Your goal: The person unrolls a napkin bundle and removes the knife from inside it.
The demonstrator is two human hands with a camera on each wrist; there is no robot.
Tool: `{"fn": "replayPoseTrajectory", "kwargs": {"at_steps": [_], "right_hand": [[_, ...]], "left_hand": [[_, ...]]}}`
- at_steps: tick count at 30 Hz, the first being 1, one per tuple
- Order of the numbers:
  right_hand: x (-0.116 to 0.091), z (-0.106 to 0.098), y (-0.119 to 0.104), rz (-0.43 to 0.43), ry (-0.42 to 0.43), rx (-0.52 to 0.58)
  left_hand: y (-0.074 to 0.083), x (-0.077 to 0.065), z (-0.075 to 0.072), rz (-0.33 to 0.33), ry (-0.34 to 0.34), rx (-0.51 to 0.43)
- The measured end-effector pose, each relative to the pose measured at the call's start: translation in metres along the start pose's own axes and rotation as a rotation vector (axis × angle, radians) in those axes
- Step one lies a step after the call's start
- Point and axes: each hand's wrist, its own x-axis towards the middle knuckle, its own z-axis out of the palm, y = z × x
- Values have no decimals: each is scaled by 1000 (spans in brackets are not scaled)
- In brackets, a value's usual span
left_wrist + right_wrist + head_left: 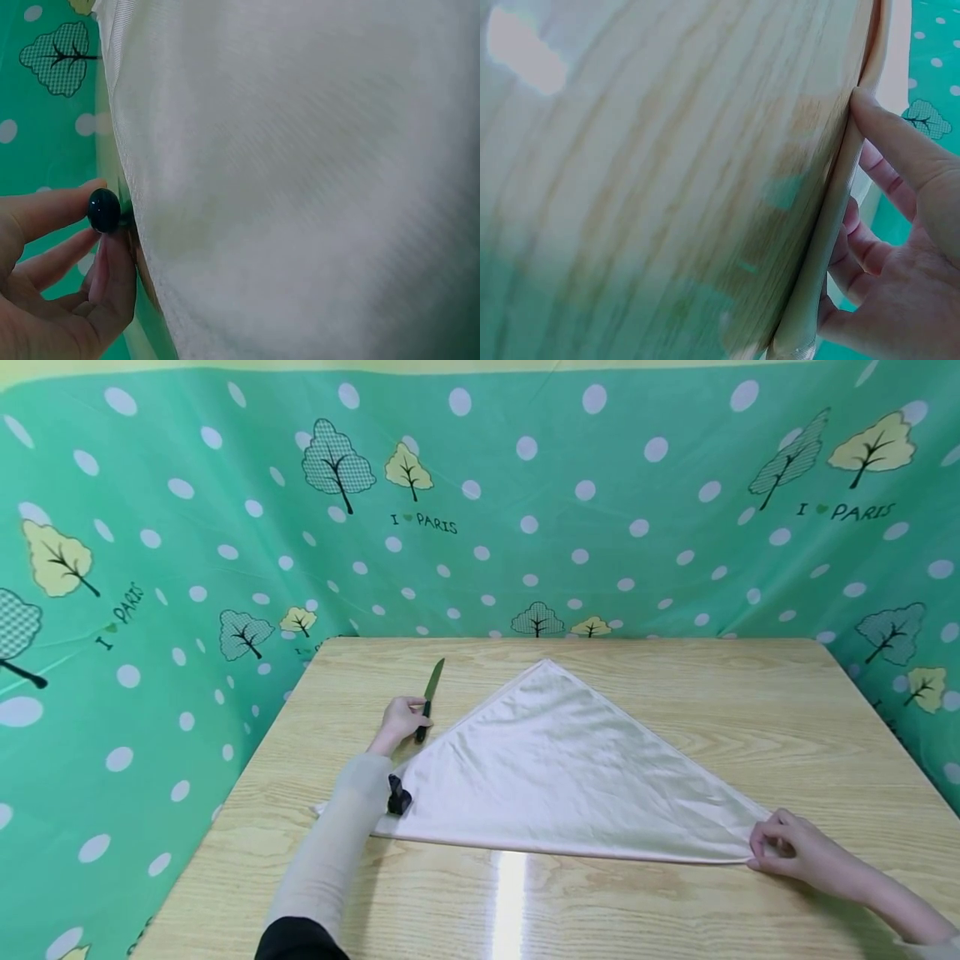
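A white satiny cloth (570, 768), folded into a triangle, lies on the table with its peak pointing away and its long folded edge nearest me. Left of the peak, my left hand (401, 720) pinches the black handle of a knife (433, 681) between thumb and fingers; the blade points away. The left wrist view shows the rounded handle end (103, 210) in those fingers, beside the cloth's edge. At the cloth's right corner, my right hand (798, 852) pinches the fabric, thumb on the folded edge (847, 157). The left forearm covers part of the cloth's left corner.
The light wood table (675, 685) reflects a bright strip of light near its front. Behind it and along the sides hangs a green curtain (480, 510) with white dots and trees. A black wrist camera (398, 797) on the left sleeve hangs over the cloth.
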Motion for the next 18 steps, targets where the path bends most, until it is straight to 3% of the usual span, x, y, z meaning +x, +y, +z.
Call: {"fn": "replayPoseTrajectory", "kwargs": {"at_steps": [11,18], "right_hand": [[0,-1,-1,34,-38,-7],[2,-5,1,89,-109,37]], "left_hand": [[-2,1,2,4,-4,18],[-2,-1,-1,38,12,50]]}}
